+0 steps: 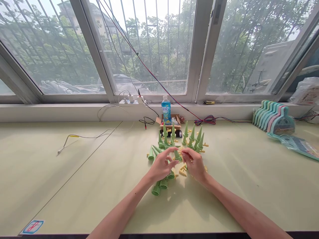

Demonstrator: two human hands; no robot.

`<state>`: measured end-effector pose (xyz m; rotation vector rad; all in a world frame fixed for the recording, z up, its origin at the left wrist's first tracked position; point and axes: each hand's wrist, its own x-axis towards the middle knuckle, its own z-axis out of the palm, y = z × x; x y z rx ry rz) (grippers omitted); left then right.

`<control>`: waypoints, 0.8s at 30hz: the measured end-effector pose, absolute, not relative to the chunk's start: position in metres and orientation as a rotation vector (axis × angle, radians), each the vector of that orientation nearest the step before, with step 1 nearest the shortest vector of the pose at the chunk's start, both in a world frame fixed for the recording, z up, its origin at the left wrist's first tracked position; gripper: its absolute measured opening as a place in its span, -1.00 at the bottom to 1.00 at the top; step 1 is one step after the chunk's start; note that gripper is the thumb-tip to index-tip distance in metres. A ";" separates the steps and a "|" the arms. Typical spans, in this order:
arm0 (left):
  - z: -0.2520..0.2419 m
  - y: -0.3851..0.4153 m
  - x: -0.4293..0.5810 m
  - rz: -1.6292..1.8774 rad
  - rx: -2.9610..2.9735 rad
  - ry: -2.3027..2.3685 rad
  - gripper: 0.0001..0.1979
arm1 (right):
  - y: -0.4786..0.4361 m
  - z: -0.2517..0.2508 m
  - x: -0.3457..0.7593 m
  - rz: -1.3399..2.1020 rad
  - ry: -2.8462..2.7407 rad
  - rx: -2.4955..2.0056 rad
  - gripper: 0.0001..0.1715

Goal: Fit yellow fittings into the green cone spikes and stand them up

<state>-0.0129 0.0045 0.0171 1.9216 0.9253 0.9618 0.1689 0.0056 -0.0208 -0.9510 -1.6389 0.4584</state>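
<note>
My left hand [161, 164] has its thumb and index finger curled around a tilted green watering spike [176, 154], a hollow plastic cone with a wide collar. The fingertips partly cover it. Close on its right, my right hand [193, 162] is pinched at a small yellow valve piece [181, 152], mostly hidden by the fingers. Loose yellow pieces [182, 170] lie on the table between the hands. Below my left hand, several green spikes lie with their open ends [156, 190] facing me. Upright spikes [191, 136] with yellow valves stand behind my right hand.
Behind the spikes are a dark phone [177, 133], an open cardboard box [176, 126] and a blue-labelled bottle [166, 111]. Cables [209, 119] run along the sill. A white cable [86, 136] crosses the table at left. Pastel dustpan-shaped items [281, 121] stand at right.
</note>
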 end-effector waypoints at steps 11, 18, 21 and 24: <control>0.007 0.010 -0.018 0.911 2.543 0.977 -0.57 | 0.005 -0.018 0.167 0.521 -1.634 -0.972 -0.75; 0.013 0.003 -0.013 0.954 2.448 1.015 -0.62 | 0.004 -0.016 0.164 0.589 -1.541 -0.986 -0.74; 0.013 0.001 -0.007 1.123 2.228 1.018 -0.56 | 0.003 -0.015 0.163 0.625 -1.489 -0.991 -0.72; 0.012 0.002 -0.003 1.220 1.995 1.084 -0.59 | 0.002 -0.014 0.162 0.644 -1.456 -0.988 -0.70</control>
